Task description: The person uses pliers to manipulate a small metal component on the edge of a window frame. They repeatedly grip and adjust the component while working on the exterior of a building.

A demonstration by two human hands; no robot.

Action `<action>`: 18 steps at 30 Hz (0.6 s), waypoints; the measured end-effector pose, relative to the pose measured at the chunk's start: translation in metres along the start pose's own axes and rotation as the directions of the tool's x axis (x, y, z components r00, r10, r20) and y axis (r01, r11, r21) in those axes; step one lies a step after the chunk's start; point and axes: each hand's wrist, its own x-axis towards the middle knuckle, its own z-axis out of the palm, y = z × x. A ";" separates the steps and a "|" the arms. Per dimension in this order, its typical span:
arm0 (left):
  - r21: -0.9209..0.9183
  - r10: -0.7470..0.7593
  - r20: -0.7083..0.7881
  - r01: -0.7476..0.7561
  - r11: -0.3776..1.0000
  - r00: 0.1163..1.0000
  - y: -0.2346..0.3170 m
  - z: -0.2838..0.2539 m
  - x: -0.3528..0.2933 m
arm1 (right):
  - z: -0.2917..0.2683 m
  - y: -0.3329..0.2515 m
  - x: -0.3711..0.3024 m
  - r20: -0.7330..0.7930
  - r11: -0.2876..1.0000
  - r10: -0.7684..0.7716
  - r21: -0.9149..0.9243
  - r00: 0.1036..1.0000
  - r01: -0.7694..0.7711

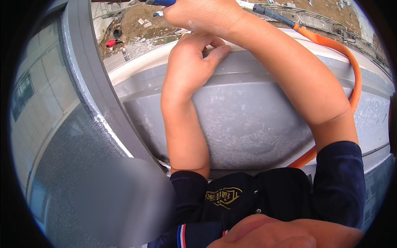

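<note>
My right hand [202, 16] is closed around a blue tool or handle [161, 2] at the top edge, most of it cut off or hidden. My left hand [190, 62] is just below my right wrist, over the pale outer edge [142, 66] of the grey ledge [252, 120]. Its fingers are curled and its thumb points right; whatever they may hold is hidden. Behind my right forearm runs an orange hose or strap [326, 40], joined to a dark grey sleeve [273, 15]. It loops down the right side and passes behind my upper arm.
A grey frame post [103, 82] stands close on the left, beside a glass pane [62, 144]. Beyond the ledge, far below, lies brown ground [128, 25] with scattered debris and a small red shape [111, 43]. A blurred grey disc [124, 202] covers the lower left.
</note>
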 end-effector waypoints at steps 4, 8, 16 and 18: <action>-0.001 -0.007 -0.002 0.007 1.000 1.000 0.002 0.001 0.001 | 0.001 0.003 0.000 -0.007 1.000 -0.011 -0.015 1.000 0.011; 0.023 0.009 -0.003 -0.008 1.000 1.000 0.001 -0.001 0.000 | 0.000 -0.002 0.000 0.019 1.000 0.019 0.010 1.000 -0.019; 0.034 0.020 -0.017 -0.020 0.999 1.000 0.002 0.001 0.000 | 0.000 -0.002 0.000 0.006 0.999 0.025 -0.021 1.000 -0.025; 0.013 0.009 -0.013 -0.009 1.000 1.000 0.001 0.002 0.001 | 0.000 -0.003 0.000 0.008 0.999 0.026 -0.025 1.000 -0.026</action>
